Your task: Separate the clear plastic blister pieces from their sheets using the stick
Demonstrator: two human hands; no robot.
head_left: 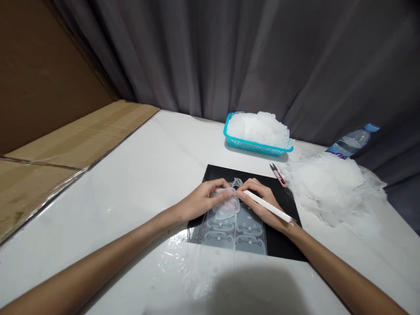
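My left hand is closed on a translucent, pale moulded piece, thumb on top. Beside it, my right hand is wrapped round a slim white pen-like tool, whose near end points at the piece's edge. The tool's tip is hidden between my fingers. Under both hands lies a translucent sheet with rounded rectangular shapes, resting on a black mat. Part of the sheet reaches past the mat's front edge.
At the back stands a turquoise basket heaped with white translucent pieces. Small thread snips lie at the mat's right edge, next to a loose pile of translucent scraps. A water bottle lies behind it. Cardboard borders the left side.
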